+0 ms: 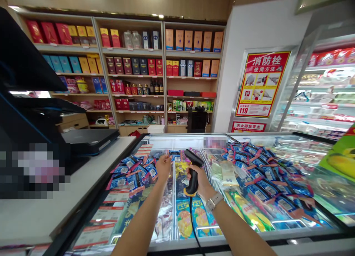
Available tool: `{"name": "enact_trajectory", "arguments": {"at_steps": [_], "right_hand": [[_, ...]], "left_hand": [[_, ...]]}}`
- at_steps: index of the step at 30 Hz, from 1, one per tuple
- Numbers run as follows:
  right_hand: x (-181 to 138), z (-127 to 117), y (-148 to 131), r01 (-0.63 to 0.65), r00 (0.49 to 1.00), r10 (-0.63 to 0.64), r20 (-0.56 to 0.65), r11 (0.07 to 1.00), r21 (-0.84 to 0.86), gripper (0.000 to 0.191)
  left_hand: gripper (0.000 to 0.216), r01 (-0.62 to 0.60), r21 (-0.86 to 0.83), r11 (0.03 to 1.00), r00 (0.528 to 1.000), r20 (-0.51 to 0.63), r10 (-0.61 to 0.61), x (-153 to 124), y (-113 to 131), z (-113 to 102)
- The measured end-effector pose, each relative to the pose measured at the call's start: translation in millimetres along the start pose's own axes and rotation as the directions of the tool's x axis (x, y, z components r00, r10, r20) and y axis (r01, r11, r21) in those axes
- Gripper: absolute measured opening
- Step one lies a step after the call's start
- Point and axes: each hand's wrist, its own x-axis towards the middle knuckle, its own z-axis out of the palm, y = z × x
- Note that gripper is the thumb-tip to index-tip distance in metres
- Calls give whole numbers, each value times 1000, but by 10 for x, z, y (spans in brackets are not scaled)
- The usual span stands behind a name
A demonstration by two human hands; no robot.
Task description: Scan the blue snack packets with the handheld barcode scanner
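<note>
My right hand [198, 176] is wrapped round the grip of a black and yellow barcode scanner [193, 182]. The scanner's head tilts up and to the left, and its black cable runs down toward me. Left of it, my left hand [163, 165] is closed, its fingers pinching the end of a small blue ice-cream packet [176, 154] with pink ends; part of the packet is hidden. Both hands are over a glass-topped freezer. Loose blue packets [134, 176] lie heaped left of my left hand, and a bigger heap of like packets [263, 171] spreads to the right.
White wire dividers [209, 171] split the freezer, with yellow and blue bags [184, 219] below my hands. A counter [69, 185] with a black checkout terminal [24, 82] borders it on the left. Shelves of boxes [144, 67] stand behind, and a lit display fridge [330, 89] is at right.
</note>
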Motion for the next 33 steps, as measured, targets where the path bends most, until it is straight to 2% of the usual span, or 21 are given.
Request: {"name": "enact_trajectory", "arguments": {"at_steps": [2, 5, 7, 9, 13, 15, 18, 22, 25, 27, 29, 31, 33], "right_hand": [[43, 222, 139, -75, 997, 75, 6, 973, 220, 13], [127, 594, 371, -152, 986, 169, -7, 898, 413, 1], [179, 817, 541, -200, 975, 221, 14, 852, 485, 6], [217, 987, 719, -242, 965, 260, 36, 824, 513, 7], [251, 1143, 1026, -270, 953, 301, 21, 820, 504, 4], [251, 1152, 1104, -253, 958, 287, 12, 825, 506, 4], [249, 1111, 1086, -226, 967, 255, 13, 833, 506, 5], [288, 900, 785, -133, 989, 150, 5, 857, 498, 2], [338, 531, 361, 15, 998, 17, -64, 888, 459, 2], [357, 179, 17, 137, 985, -80, -151, 898, 419, 4], [359, -226, -343, 267, 950, -181, -254, 892, 365, 6], [347, -643, -688, 373, 896, -252, -367, 874, 310, 6], [329, -1031, -991, 465, 816, -310, -487, 853, 237, 6]], "left_hand": [[24, -77, 156, 985, 996, -28, 82, 112, 141, -324], [22, -140, 394, 908, 984, -48, 173, 273, 302, -865], [24, -112, 481, 869, 988, -39, 149, 331, 351, -1155], [25, -98, 539, 837, 993, -4, 119, 337, 351, -1342], [21, -205, 648, 733, 979, 139, 151, 285, 268, -1464], [19, -257, 670, 696, 966, 158, 205, 272, 234, -1463], [20, -336, 627, 703, 937, 144, 319, 289, 233, -1420], [22, -404, 520, 752, 910, 147, 387, 342, 319, -1196], [23, -411, 428, 805, 911, 187, 366, 339, 426, -814], [24, -393, 344, 853, 915, 240, 325, 295, 505, -449], [24, -349, 252, 903, 912, 311, 266, 218, 580, -16], [23, -296, 173, 939, 895, 393, 210, 116, 646, 460], [23, -252, 114, 961, 862, 478, 170, -3, 703, 949]]}}
